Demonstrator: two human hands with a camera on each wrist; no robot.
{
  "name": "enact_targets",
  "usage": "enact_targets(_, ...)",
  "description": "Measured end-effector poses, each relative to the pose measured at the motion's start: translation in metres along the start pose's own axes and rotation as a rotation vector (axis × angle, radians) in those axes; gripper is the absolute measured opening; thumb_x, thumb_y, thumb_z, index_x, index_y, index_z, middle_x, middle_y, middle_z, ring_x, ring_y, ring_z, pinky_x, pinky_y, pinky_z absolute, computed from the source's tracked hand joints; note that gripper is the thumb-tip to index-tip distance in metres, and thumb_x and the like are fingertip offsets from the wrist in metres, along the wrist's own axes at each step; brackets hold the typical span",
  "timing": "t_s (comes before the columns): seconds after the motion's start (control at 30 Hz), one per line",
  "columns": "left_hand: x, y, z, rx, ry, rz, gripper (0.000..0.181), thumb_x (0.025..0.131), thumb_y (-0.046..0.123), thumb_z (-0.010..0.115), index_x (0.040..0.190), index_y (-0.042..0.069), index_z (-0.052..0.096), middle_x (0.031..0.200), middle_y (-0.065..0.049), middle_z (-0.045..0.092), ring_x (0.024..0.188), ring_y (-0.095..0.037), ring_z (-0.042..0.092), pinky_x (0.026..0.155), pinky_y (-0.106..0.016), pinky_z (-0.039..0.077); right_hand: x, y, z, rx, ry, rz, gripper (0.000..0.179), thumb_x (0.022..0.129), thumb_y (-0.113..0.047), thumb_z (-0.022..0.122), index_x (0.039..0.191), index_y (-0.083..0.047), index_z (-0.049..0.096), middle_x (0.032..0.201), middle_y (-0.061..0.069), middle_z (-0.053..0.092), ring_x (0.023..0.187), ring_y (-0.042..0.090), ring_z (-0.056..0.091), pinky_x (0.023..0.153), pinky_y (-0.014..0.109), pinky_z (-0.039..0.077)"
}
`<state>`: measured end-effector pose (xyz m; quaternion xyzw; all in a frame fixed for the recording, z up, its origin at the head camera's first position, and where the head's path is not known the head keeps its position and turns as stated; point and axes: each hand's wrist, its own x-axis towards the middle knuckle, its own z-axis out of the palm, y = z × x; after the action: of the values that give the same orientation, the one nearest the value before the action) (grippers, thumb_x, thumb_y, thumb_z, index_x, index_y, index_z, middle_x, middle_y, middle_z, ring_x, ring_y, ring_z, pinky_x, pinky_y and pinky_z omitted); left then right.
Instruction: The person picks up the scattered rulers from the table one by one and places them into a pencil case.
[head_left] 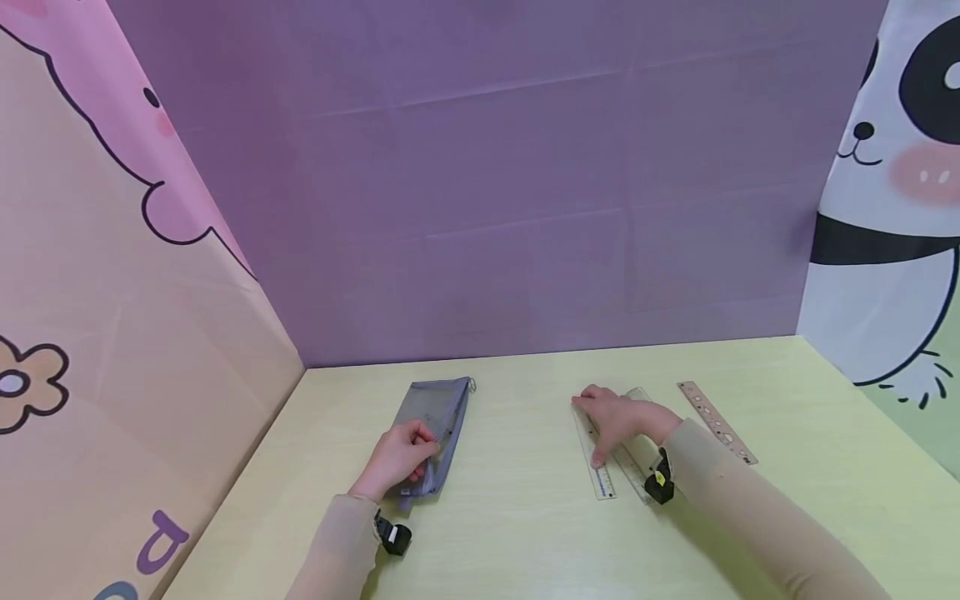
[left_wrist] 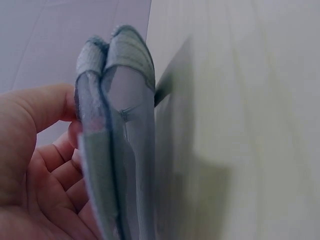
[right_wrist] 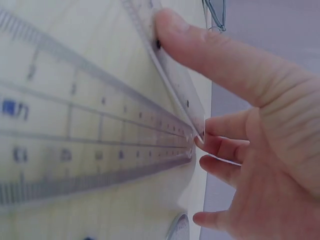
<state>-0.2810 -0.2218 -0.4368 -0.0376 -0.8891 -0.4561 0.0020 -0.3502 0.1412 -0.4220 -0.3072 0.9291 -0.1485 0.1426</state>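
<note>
My left hand (head_left: 401, 454) grips the near side of a grey-blue mesh zip pouch (head_left: 453, 417) at the left of the table. In the left wrist view, the pouch (left_wrist: 129, 80) stands edge-on with its layers slightly apart, the thumb and fingers on its side. Over to the right, my right hand (head_left: 618, 418) reaches across clear rulers. Its thumb and fingers pinch a clear ruler (right_wrist: 177, 82), tilted up in the right wrist view. Beside it a second clear ruler (right_wrist: 85, 125) with printed numbers lies flat. Which of the two it is in the head view, I cannot tell.
A pink patterned ruler (head_left: 716, 421) lies slanted at the right, beyond the right forearm. Part of a transparent rounded piece (right_wrist: 179, 229) shows low in the right wrist view. A purple backdrop (head_left: 525, 208) rises behind the pale table (head_left: 517, 533), with printed cloths at both sides.
</note>
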Motion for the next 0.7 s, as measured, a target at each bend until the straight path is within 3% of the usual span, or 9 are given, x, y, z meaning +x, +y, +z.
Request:
enact_targets(0.17,-0.001,0.0,0.0,0.007,-0.005,0.009,0.007,0.087,0.007,0.066,0.086,0.004,0.06,0.063,-0.002,0.057,0.047,-0.016,0.051,0.045,-0.028,0.048,0.002,0.003,0.0,0.066,0.069,-0.012,0.092,0.063,-0.022,0.092,0.136,0.008,0.045,0.129,0.018,0.044,0.113,0.03,0.047,0.097,0.044,0.042)
enact_targets(0.33,-0.002,0.001,0.001,0.009,-0.014,0.008,0.007,0.087,0.007,0.066,0.086,0.004,0.06,0.063,-0.002,0.057,0.048,-0.015,0.051,0.045,-0.028,0.047,0.001,0.01,0.002,0.157,0.157,-0.007,0.076,0.064,-0.016,0.09,0.126,0.004,0.05,0.118,0.013,0.046,0.104,0.027,0.046,0.091,0.041,0.043)
enact_targets(0.5,-0.001,0.002,0.001,0.007,-0.006,0.003,0.007,0.087,0.007,0.067,0.086,0.005,0.06,0.063,-0.002,0.057,0.047,-0.015,0.051,0.045,-0.029,0.048,-0.001,0.016,0.0,0.314,0.229,-0.002,0.074,0.068,-0.011,0.087,0.127,0.003,0.046,0.115,0.015,0.045,0.105,0.031,0.046,0.087,0.042,0.044)
enact_targets(0.7,-0.001,0.0,0.001,0.002,-0.004,0.002,0.007,0.088,0.006,0.066,0.085,0.004,0.06,0.064,-0.003,0.057,0.048,-0.015,0.051,0.045,-0.028,0.047,-0.002,0.019,-0.003,0.558,0.192,-0.009,0.079,0.075,-0.001,0.079,0.137,0.002,0.03,0.095,0.014,0.057,0.08,0.023,0.057,0.069,0.035,0.05)
